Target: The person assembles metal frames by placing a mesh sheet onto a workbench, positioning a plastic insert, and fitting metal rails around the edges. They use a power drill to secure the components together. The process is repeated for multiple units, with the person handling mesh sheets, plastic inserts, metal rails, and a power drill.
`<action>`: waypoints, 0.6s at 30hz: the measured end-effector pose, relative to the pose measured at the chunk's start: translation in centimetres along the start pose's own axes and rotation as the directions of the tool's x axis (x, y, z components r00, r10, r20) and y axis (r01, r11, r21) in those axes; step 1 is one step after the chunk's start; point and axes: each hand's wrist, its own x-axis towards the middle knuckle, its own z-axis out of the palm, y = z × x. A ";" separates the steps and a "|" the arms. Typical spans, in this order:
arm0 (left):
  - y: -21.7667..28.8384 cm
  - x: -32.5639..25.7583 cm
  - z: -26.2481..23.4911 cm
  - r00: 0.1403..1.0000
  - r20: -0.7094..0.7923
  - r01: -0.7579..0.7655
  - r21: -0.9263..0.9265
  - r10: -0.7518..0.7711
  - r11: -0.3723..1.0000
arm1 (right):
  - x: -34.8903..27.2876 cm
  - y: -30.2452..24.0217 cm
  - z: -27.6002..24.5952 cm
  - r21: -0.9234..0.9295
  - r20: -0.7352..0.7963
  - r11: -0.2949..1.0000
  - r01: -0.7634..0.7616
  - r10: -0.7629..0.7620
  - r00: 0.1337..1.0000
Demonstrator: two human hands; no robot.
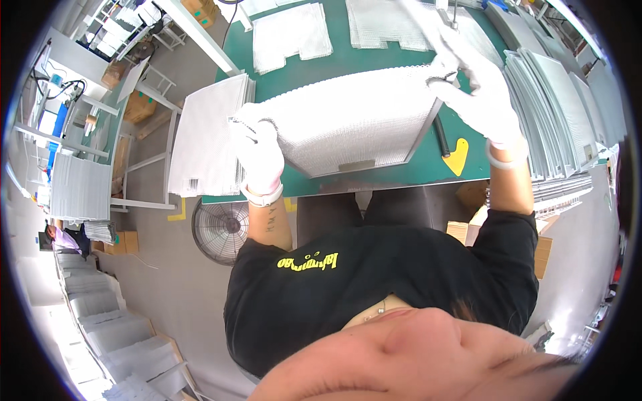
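Note:
A silvery mesh panel with a thin frame is held tilted above the green tabletop. My left hand, in a white glove, is closed on its left upper corner. The gloved right hand grips the right upper corner; glare washes out part of those fingers. A small grey label shows on the panel's near edge. Just right of the panel lies a yellow-bladed scraper with a dark handle.
Stacked mesh panels stand at the table's left edge. More notched sheets lie at the back, and a long row of panels leans on the right. A floor fan is below, left of my legs.

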 end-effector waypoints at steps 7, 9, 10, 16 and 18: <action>1.0 -0.3 -0.9 0.998 0.066 0.030 -0.177 -0.018 0.984 | 2.6 -1.6 -3.1 0.122 0.320 0.982 0.144 -0.176 0.931; 2.2 0.1 -1.1 0.996 0.081 0.063 -0.314 -0.039 0.947 | 3.4 -2.6 -3.5 0.127 0.363 0.981 0.148 -0.185 0.913; 2.7 0.6 -1.7 0.988 0.152 0.043 -0.299 0.003 0.953 | 3.6 -2.8 -3.5 0.115 0.371 0.978 0.174 -0.204 0.906; 5.0 2.7 -3.5 0.943 0.332 0.174 -0.398 -0.036 0.901 | 5.0 -5.0 -3.6 0.100 0.461 0.943 0.319 -0.328 0.825; 5.6 3.3 -3.3 0.954 0.299 0.135 -0.413 -0.006 0.901 | 5.6 -5.2 -3.1 0.143 0.470 0.915 0.378 -0.399 0.787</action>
